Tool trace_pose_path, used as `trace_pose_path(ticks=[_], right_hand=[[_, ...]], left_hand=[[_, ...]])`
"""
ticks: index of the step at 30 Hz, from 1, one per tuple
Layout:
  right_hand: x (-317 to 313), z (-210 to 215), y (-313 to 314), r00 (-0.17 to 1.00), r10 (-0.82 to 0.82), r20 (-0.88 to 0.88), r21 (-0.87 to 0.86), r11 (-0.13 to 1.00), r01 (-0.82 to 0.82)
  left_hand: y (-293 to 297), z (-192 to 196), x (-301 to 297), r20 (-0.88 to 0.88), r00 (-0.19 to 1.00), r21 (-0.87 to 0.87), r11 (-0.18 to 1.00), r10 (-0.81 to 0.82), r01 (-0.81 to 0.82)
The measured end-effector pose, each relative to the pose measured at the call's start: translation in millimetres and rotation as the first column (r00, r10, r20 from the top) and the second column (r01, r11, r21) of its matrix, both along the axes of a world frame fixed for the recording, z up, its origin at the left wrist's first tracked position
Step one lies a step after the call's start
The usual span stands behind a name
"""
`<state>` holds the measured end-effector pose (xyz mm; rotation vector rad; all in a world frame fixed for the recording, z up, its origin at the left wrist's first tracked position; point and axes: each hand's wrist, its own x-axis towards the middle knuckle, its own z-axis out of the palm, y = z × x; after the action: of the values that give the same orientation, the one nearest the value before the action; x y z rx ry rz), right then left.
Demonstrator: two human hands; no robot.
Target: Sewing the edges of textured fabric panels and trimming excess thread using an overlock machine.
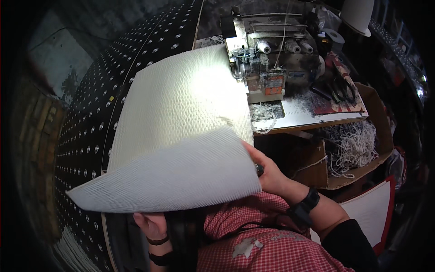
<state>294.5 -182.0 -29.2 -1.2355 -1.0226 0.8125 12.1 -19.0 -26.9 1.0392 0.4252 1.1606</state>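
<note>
The cloth (167, 181), white and ribbed, lies on the black table (97, 131) with silver dots, and its right side reaches up to the sewing machine (272, 59). Its near part is folded over, so the paler underside is showing, and one corner points to the left. A strong light falls on the cloth beside the needle area.

The right hand (268, 176) is closed on the right edge of the cloth; something small and dark shows by its palm, but I cannot tell what it is. The left hand (153, 225) is at the near edge, its fingers partly hidden, so I cannot tell if it is gripping.

To the right of the machine, scissors (346, 90) lie on the worktop (312, 111), where much lint (267, 111) is also scattered. Below it stands a carton (317, 167) with white threads (355, 147). The person wears a red checked apron (290, 251).
</note>
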Motion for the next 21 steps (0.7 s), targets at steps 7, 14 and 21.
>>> trace_pose_path(ticks=[7,14,21], right_hand=[[-23.7,5.1,-17.1,0.995,0.087,-0.045,-0.019,0.996,-0.088],[-26.6,0.5,-18.1,0.994,0.003,-0.112,-0.058,0.998,-0.009],[-25.7,9.2,-20.5,0.997,-0.075,-0.012,-0.084,0.994,0.073]], left_hand=[[49.2,-64.6,-108.2,0.766,0.639,-0.368,0.768,-0.069,0.524],[31.4,58.1,28.4,0.112,0.988,-0.282,0.949,-0.109,0.137],[77.8,72.8,58.5,-0.02,0.984,-0.29,0.943,-0.176,0.163]])
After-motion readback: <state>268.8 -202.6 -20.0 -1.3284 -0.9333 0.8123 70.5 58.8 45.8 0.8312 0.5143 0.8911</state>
